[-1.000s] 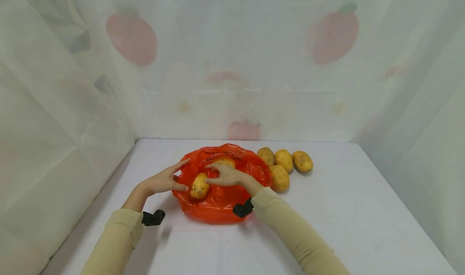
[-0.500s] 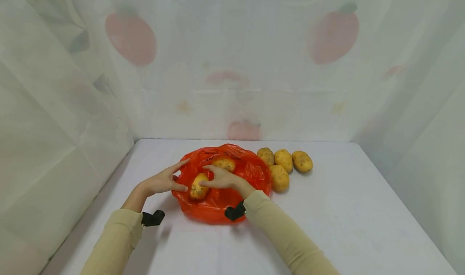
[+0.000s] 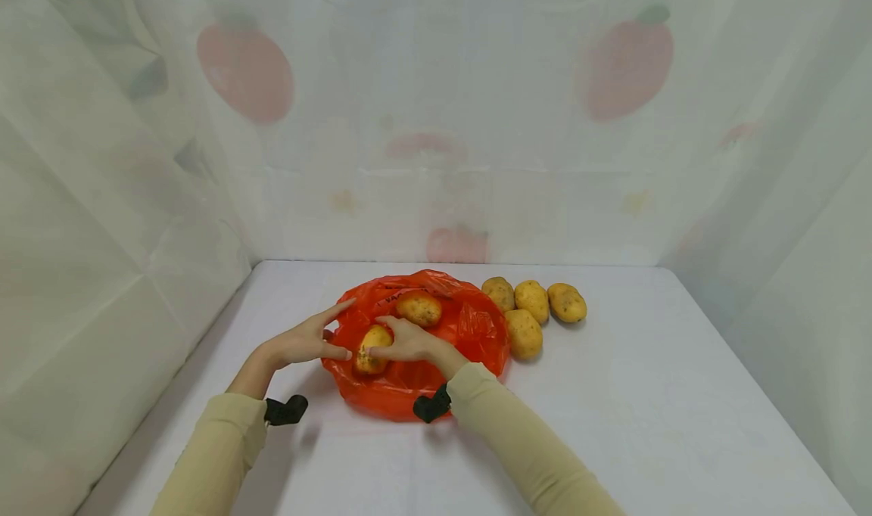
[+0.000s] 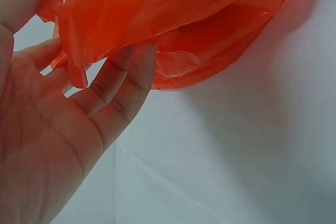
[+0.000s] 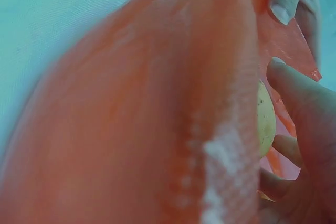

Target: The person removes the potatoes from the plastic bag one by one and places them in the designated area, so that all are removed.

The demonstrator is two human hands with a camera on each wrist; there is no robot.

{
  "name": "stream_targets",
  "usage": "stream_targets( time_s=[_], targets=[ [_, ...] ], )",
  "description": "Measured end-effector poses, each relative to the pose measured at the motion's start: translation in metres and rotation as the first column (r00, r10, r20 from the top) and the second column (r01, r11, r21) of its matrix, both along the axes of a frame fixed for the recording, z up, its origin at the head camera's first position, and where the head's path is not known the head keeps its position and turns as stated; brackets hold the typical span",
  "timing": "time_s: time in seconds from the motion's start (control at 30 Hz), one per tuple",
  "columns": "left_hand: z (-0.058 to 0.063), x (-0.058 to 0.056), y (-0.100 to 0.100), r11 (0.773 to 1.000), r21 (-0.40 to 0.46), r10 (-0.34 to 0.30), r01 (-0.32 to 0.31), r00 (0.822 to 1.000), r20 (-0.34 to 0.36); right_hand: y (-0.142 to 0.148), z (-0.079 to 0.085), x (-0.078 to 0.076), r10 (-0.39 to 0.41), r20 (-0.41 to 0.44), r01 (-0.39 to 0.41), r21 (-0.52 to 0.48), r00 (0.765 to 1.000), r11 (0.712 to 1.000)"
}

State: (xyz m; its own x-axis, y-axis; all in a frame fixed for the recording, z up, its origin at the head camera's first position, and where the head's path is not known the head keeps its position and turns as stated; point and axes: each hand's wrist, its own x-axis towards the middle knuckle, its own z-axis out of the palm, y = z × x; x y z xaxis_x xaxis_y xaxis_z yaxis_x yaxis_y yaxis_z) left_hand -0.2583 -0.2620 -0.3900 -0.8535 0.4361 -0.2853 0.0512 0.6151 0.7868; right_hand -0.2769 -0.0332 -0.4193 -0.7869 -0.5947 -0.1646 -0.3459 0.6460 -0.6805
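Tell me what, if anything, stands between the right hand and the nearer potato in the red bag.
Nothing visible: the right hand is at the open mouth of the red bag and overlaps the nearer potato in the head view.

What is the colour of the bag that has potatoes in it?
The bag is red, with some dark lettering; the head view shows it best.

The bag [image 3: 391,404] is crinkled, glossy plastic, while the potatoes [image 3: 524,336] look matt.

Soft light leaves faint shadows on the table [image 3: 647,395]; the right wrist view blurs the bag [image 5: 105,124]
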Motion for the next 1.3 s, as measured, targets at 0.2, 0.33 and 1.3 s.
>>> stream_targets(
  time_s=[0.2,0.33,1.3],
  targets=[
    [-0.001,0.000,0.000,1.000,-0.006,0.000,0.000,1.000,-0.010,-0.004,-0.004,0.001,0.007,0.000,-0.007,0.026,1.000,1.000],
    [-0.002,0.000,-0.001,1.000,-0.008,-0.005,0.005,1.000,-0.021,-0.006,-0.004,0.004,0.006,-0.003,-0.006,0.044,1.000,0.999],
    [0.002,0.001,0.001,1.000,-0.023,-0.005,0.005,1.000,-0.005,0.001,0.000,0.007,-0.076,0.010,0.076,-0.004,0.997,0.997]
  ],
)
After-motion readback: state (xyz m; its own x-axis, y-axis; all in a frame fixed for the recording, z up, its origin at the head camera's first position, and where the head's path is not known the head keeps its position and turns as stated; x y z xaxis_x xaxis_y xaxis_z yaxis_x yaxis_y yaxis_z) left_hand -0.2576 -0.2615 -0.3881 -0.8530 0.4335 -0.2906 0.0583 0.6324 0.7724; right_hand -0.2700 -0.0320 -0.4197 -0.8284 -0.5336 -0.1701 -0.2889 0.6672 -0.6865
